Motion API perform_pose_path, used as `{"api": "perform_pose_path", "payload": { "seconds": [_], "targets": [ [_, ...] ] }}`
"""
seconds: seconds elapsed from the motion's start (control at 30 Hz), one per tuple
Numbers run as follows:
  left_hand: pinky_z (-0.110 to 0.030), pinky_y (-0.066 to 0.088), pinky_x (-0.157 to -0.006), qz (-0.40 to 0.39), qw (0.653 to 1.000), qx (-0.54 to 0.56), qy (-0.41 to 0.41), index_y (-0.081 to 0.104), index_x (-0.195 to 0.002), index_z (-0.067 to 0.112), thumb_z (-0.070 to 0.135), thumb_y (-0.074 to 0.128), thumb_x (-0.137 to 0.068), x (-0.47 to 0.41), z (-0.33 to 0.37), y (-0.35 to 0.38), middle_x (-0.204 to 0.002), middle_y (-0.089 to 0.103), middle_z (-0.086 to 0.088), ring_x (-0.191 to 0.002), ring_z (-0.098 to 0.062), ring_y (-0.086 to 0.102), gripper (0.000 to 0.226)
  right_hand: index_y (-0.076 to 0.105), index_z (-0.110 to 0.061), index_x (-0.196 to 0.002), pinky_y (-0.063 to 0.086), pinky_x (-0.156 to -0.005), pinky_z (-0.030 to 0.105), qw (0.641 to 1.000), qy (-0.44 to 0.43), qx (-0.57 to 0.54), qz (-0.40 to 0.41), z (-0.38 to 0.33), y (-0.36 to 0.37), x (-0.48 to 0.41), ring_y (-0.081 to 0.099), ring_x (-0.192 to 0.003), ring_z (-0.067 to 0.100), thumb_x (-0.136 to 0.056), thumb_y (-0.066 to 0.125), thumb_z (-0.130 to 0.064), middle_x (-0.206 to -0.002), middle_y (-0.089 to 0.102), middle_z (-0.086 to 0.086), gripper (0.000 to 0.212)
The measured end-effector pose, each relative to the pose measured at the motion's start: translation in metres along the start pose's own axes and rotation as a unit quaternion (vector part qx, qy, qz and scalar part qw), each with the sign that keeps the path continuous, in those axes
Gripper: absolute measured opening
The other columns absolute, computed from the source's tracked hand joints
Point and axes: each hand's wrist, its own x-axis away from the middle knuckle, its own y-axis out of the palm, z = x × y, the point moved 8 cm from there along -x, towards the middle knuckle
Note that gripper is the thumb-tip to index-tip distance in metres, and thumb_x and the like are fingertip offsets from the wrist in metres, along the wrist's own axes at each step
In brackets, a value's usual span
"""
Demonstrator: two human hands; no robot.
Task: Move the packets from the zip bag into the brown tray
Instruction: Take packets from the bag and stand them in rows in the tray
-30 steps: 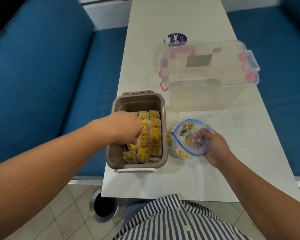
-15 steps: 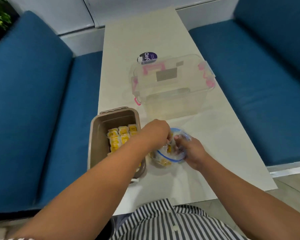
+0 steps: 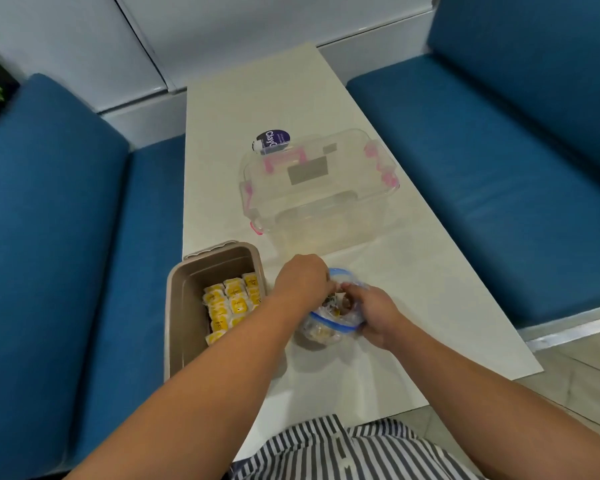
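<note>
A clear zip bag [image 3: 328,330] with a blue rim lies on the white table [image 3: 413,323], with several yellow packets inside it. My right hand [image 3: 373,315] grips the bag's right side and holds its mouth open. My left hand [image 3: 302,280] reaches into the mouth with curled fingers; what they hold is hidden. Left of the bag stands the brown tray [image 3: 181,306], holding rows of yellow packets [image 3: 231,303] in its right half.
A clear plastic box [image 3: 316,188] with pink latches stands farther back on the table, a dark purple label [image 3: 271,142] behind it. Blue sofa cushions [image 3: 66,254] flank the narrow table on both sides. The table's near edge is close to my striped shirt.
My left hand left the brown tray and moved right into the zip bag's mouth. My right hand kept its hold on the bag. The camera tilted up and swung.
</note>
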Motion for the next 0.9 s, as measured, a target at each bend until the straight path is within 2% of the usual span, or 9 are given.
{"api": "perform_pose_path", "payload": {
  "seconds": [0.1,0.17,0.27,0.33,0.43,0.53,0.57,0.73,0.9],
  "targets": [
    [-0.03,0.047,-0.063,0.001,1.0,0.006,-0.029,0.072,-0.084,0.013,0.061,0.067,-0.081,-0.001,-0.001,0.001,-0.081,0.068,-0.005,-0.075,-0.022,0.061,0.047,0.076,-0.01,-0.091,0.042,-0.078,0.044,1.0,0.011,0.005,0.0,0.001,0.0,0.0,0.062,-0.08,0.032,-0.078,0.069,-0.028,-0.079,0.065,0.014,0.023],
    [-0.029,0.044,-0.061,0.005,0.999,0.006,-0.038,0.071,-0.086,0.012,0.056,0.069,-0.082,-0.001,0.001,0.0,-0.082,0.068,-0.006,-0.073,-0.022,0.061,0.044,0.075,-0.012,-0.087,0.042,-0.076,0.042,1.0,0.013,-0.002,0.002,0.003,-0.002,-0.002,0.058,-0.075,0.027,-0.086,0.065,-0.024,-0.069,0.058,0.006,0.016],
    [-0.029,0.044,-0.062,0.005,0.999,0.002,-0.032,0.065,-0.082,0.01,0.048,0.069,-0.086,0.003,0.007,-0.004,-0.078,0.063,-0.005,-0.071,-0.023,0.058,0.038,0.073,-0.007,-0.093,0.047,-0.069,0.036,1.0,0.018,-0.02,0.002,0.005,-0.003,-0.004,0.058,-0.065,0.021,-0.097,0.057,-0.017,-0.065,0.055,0.004,0.019],
    [-0.031,0.046,-0.064,-0.003,1.0,0.006,-0.027,0.064,-0.083,0.008,0.039,0.066,-0.089,0.008,0.01,-0.006,-0.081,0.064,-0.009,-0.076,-0.026,0.061,0.032,0.073,-0.007,-0.092,0.048,-0.068,0.035,0.999,0.015,-0.028,0.001,0.004,-0.002,-0.003,0.058,-0.065,0.021,-0.098,0.057,-0.016,-0.069,0.056,0.006,0.019],
    [-0.036,0.053,-0.068,-0.022,0.999,0.041,-0.012,0.072,-0.083,0.003,0.03,0.067,-0.085,0.013,0.01,-0.01,-0.085,0.07,-0.014,-0.081,-0.028,0.067,0.027,0.073,-0.01,-0.092,0.054,-0.08,0.042,1.0,0.014,-0.024,0.007,0.004,-0.003,-0.004,0.066,-0.085,0.03,-0.097,0.059,-0.02,-0.089,0.065,0.015,0.018],
    [-0.039,0.057,-0.07,-0.048,0.997,0.055,0.025,0.076,-0.077,0.008,0.024,0.066,-0.079,0.018,0.016,-0.009,-0.08,0.073,-0.01,-0.074,-0.023,0.067,0.019,0.072,-0.005,-0.111,0.055,-0.101,0.052,0.999,0.024,-0.019,0.013,0.005,-0.003,-0.005,0.072,-0.106,0.037,-0.098,0.058,-0.023,-0.107,0.076,0.018,0.026],
    [-0.038,0.057,-0.07,-0.057,0.996,0.049,0.039,0.077,-0.077,0.011,0.023,0.066,-0.079,0.019,0.019,-0.007,-0.079,0.073,-0.007,-0.074,-0.023,0.068,0.017,0.07,-0.003,-0.117,0.053,-0.104,0.054,0.999,0.027,-0.021,0.015,0.006,-0.003,-0.005,0.071,-0.11,0.039,-0.1,0.056,-0.023,-0.111,0.076,0.02,0.03],
    [-0.028,0.052,-0.077,-0.086,0.992,0.042,0.086,0.079,-0.095,0.022,0.017,0.067,-0.086,0.021,0.026,0.004,-0.093,0.074,0.003,-0.085,-0.016,0.065,0.016,0.071,-0.006,-0.12,0.054,-0.104,0.05,0.998,0.04,-0.028,0.029,0.007,-0.005,-0.003,0.07,-0.113,0.035,-0.102,0.054,-0.026,-0.111,0.077,0.017,0.032],
    [-0.03,0.053,-0.091,-0.045,0.994,0.054,0.078,0.07,-0.117,0.021,0.019,0.074,-0.086,0.017,0.027,0.001,-0.11,0.071,0.003,-0.098,-0.016,0.065,0.032,0.072,-0.005,-0.115,0.058,-0.093,0.045,0.996,0.046,-0.061,0.042,0.006,-0.006,0.0,0.073,-0.101,0.034,-0.104,0.053,-0.026,-0.103,0.078,0.017,0.031]
  ]
}}
